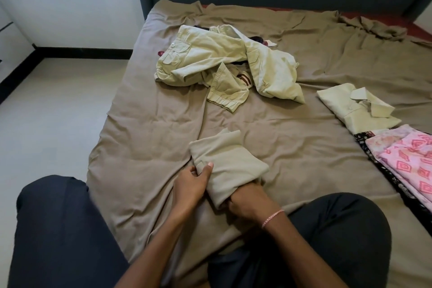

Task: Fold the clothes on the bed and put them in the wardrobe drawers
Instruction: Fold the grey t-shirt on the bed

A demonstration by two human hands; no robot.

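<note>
Folded khaki garment (230, 159): on the bed sheet (145, 138) right before me, near edge raised, I judge for squaring or lifting.
Left hand (190, 183): thumb on top, pinching the garment's left edge.
Right hand (247, 201): fingers curled round its near corner.
Unfolded pile (224, 63): beyond, not yet folded.
Folded shirt (357, 112): set aside to the right.

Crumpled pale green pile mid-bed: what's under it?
Peeking out beneath the pale green garments: dark maroon fabric and a brown-striped piece. How many items lie there is hidden.

Beige garment (230, 161); pink, seemingly diamond-print cloth (411, 166)
</note>
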